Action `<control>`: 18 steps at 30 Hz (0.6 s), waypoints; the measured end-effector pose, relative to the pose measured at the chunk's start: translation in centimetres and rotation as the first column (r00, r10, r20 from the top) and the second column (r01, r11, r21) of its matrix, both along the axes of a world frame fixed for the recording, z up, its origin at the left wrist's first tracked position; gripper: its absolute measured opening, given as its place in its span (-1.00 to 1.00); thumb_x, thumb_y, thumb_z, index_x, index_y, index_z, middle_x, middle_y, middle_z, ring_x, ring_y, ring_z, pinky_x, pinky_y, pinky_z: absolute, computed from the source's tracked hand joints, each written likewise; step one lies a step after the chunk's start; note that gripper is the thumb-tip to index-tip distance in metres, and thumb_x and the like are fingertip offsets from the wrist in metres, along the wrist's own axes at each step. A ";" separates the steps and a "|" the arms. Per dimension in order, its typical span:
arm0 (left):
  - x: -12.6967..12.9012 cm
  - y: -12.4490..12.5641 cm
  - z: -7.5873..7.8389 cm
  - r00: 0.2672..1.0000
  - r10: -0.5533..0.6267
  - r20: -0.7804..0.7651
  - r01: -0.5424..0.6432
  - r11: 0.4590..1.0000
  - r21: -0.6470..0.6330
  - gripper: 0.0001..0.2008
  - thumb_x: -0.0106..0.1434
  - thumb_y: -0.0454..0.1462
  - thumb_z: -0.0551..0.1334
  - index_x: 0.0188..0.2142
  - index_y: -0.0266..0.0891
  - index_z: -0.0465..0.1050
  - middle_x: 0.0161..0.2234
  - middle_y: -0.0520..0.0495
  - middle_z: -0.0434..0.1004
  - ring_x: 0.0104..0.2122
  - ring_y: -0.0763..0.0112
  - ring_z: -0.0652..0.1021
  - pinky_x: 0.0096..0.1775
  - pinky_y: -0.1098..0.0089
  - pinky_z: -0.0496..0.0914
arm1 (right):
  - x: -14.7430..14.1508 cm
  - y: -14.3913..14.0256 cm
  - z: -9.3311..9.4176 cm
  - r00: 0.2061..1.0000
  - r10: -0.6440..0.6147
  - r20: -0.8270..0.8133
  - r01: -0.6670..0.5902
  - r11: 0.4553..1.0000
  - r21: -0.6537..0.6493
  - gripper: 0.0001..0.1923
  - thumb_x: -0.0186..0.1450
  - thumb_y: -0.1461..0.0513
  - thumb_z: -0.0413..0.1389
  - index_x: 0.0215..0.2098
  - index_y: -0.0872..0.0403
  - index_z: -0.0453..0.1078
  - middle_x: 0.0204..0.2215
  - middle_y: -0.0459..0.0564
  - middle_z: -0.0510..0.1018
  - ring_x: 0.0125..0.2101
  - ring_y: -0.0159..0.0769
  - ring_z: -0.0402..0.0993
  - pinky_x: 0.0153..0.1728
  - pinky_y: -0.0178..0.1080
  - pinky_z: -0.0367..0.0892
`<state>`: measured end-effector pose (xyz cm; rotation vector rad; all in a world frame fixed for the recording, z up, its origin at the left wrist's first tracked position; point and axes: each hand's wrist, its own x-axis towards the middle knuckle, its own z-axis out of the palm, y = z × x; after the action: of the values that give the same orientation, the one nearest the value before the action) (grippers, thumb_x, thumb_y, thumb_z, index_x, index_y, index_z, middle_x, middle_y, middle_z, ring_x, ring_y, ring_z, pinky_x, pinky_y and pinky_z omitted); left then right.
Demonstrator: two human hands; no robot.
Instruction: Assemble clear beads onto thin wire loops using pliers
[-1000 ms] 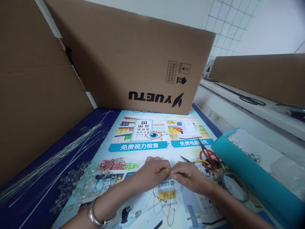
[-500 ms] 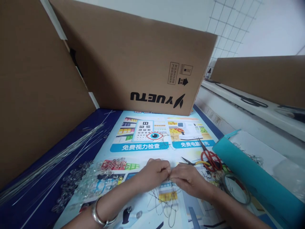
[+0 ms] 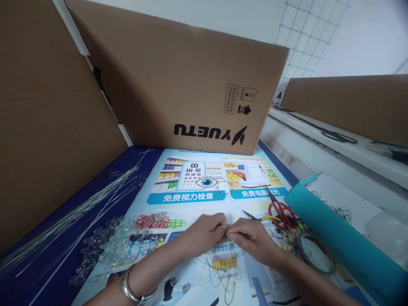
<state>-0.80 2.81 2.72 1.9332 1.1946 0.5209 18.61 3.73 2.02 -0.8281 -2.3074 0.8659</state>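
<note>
Loosely, looped wire (image 3: 221, 275) trails lengthwise nearward, below the left hand (image 3: 208, 231) and right hand (image 3: 251, 236), both pinched together, contents hidden.

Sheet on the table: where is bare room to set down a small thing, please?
Free patches on the sheet: between beads and box; between wires and right forearm. Crowded: left, under beads; right, around scissors; middle, at left hand and right hand.
</note>
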 end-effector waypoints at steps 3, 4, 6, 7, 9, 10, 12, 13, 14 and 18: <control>0.0 -0.1 -0.1 0.999 -0.021 -0.045 0.024 0.998 0.054 -0.82 0.26 -0.29 -0.06 -0.47 -0.20 0.17 -0.54 0.11 0.31 -0.50 0.47 0.32 -0.45 0.49 0.15 | -0.1 -0.1 0.0 1.000 -0.001 -0.001 0.001 1.000 0.004 -0.84 0.28 0.28 0.00 -0.42 0.07 0.39 -0.48 -0.09 0.47 -0.44 -0.41 0.36 -0.36 -0.38 0.22; 0.1 -0.2 -0.1 0.998 -0.024 -0.063 0.028 0.997 0.074 -0.81 0.27 -0.29 -0.07 -0.47 -0.20 0.17 -0.54 0.11 0.30 -0.50 0.47 0.31 -0.45 0.48 0.14 | -0.1 -0.1 -0.1 1.000 -0.005 0.000 0.005 1.000 0.006 -0.84 0.27 0.29 0.01 -0.42 0.07 0.39 -0.49 -0.10 0.47 -0.44 -0.41 0.36 -0.37 -0.38 0.22; 0.2 -0.2 -0.2 0.996 -0.024 -0.091 0.034 0.994 0.106 -0.79 0.29 -0.27 -0.09 -0.46 -0.19 0.17 -0.54 0.11 0.30 -0.50 0.47 0.31 -0.44 0.48 0.14 | -0.1 -0.1 -0.2 1.000 -0.016 -0.001 0.016 1.000 0.007 -0.86 0.26 0.31 0.00 -0.42 0.08 0.37 -0.49 -0.11 0.46 -0.45 -0.42 0.35 -0.37 -0.39 0.22; 0.2 -0.3 -0.2 0.995 -0.026 -0.100 0.038 0.993 0.114 -0.78 0.30 -0.26 -0.09 -0.46 -0.20 0.18 -0.54 0.10 0.30 -0.50 0.47 0.31 -0.44 0.48 0.15 | -0.1 -0.2 -0.3 1.000 -0.020 0.000 0.020 1.000 0.007 -0.86 0.25 0.33 0.00 -0.42 0.08 0.36 -0.48 -0.11 0.45 -0.44 -0.43 0.34 -0.37 -0.40 0.22; 0.2 -0.2 0.0 0.993 -0.036 -0.109 0.048 0.992 0.113 -0.78 0.29 -0.26 -0.08 -0.46 -0.20 0.19 -0.54 0.11 0.29 -0.50 0.47 0.30 -0.44 0.48 0.14 | -0.1 -0.2 -0.4 1.000 -0.018 0.004 0.018 1.000 0.020 -0.87 0.24 0.34 0.00 -0.41 0.08 0.36 -0.48 -0.11 0.45 -0.44 -0.43 0.34 -0.36 -0.40 0.21; 0.1 -0.2 0.0 0.993 -0.042 -0.112 0.053 0.993 0.105 -0.79 0.28 -0.27 -0.07 -0.47 -0.21 0.19 -0.55 0.11 0.29 -0.50 0.48 0.30 -0.45 0.49 0.13 | 0.0 -0.2 -0.5 1.000 -0.012 0.006 0.011 0.999 0.030 -0.87 0.24 0.35 0.00 -0.42 0.08 0.35 -0.48 -0.11 0.45 -0.43 -0.43 0.33 -0.36 -0.40 0.21; 0.0 -0.1 0.1 0.992 -0.058 -0.113 0.067 0.994 0.081 -0.80 0.25 -0.29 -0.04 -0.50 -0.22 0.20 -0.56 0.11 0.29 -0.51 0.49 0.30 -0.47 0.50 0.11 | 0.0 -0.2 -0.6 1.000 0.000 0.009 0.000 0.999 0.044 -0.88 0.24 0.35 0.00 -0.41 0.08 0.35 -0.48 -0.12 0.44 -0.44 -0.43 0.32 -0.36 -0.40 0.20; -0.2 -0.1 0.2 0.992 -0.065 -0.110 0.073 0.995 0.071 -0.80 0.24 -0.29 -0.03 -0.50 -0.22 0.22 -0.55 0.11 0.29 -0.51 0.50 0.30 -0.48 0.51 0.11 | 0.1 -0.1 -0.6 1.000 0.004 0.011 -0.004 0.999 0.047 -0.88 0.24 0.34 0.00 -0.41 0.08 0.35 -0.49 -0.12 0.43 -0.44 -0.43 0.32 -0.36 -0.40 0.19; -0.3 0.0 0.1 0.992 -0.073 -0.107 0.080 0.995 0.064 -0.81 0.22 -0.30 -0.02 -0.50 -0.23 0.24 -0.55 0.11 0.30 -0.50 0.50 0.30 -0.49 0.51 0.10 | 0.1 -0.1 -0.6 1.000 0.006 0.011 -0.006 0.999 0.048 -0.88 0.24 0.34 0.00 -0.41 0.08 0.34 -0.49 -0.12 0.43 -0.45 -0.44 0.31 -0.37 -0.40 0.19; -0.6 0.1 -0.1 0.994 -0.082 -0.079 0.086 0.995 0.048 -0.87 0.16 -0.30 0.05 -0.45 -0.22 0.33 -0.50 0.11 0.37 -0.47 0.50 0.34 -0.47 0.53 0.12 | 0.1 0.0 -0.5 1.000 0.018 0.022 -0.019 0.999 0.050 -0.87 0.26 0.34 -0.02 -0.41 0.08 0.33 -0.50 -0.13 0.40 -0.46 -0.44 0.29 -0.38 -0.39 0.16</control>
<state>-1.42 2.93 2.58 2.0538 1.1516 0.4403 18.67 3.73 1.51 -0.7996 -2.3494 0.8071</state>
